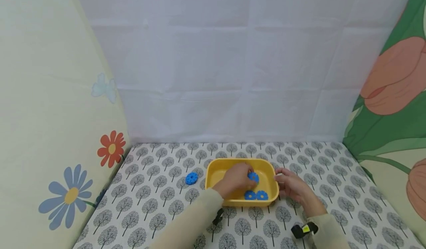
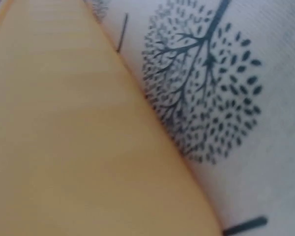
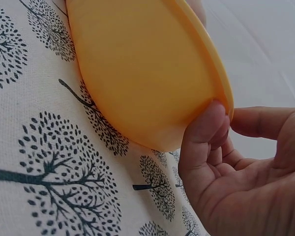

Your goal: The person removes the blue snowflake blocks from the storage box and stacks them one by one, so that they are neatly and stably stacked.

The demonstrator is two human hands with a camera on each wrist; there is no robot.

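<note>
A yellow plastic basin (image 1: 216, 166) stands on the tree-print cloth. My left hand (image 1: 237, 178) reaches into it over the near left side, holding a blue notched disc (image 1: 254, 177) by its edge; part of the disc is hidden by the fingers. Two more blue discs (image 1: 261, 195) lie side by side near the basin's front right. At the right end, my right hand (image 1: 293, 184) pinches the rim, as the right wrist view also shows with the hand (image 3: 246, 172) at the basin's edge (image 3: 152, 73). Only the basin's outer wall (image 2: 78, 128) fills the left wrist view; no fingers appear there.
Left of the basin, several blue discs (image 1: 191, 178) lie in a small pile on the tablecloth (image 1: 159, 204). A white cloth backdrop (image 1: 213, 75) hangs behind the table, with flower-patterned panels on both sides.
</note>
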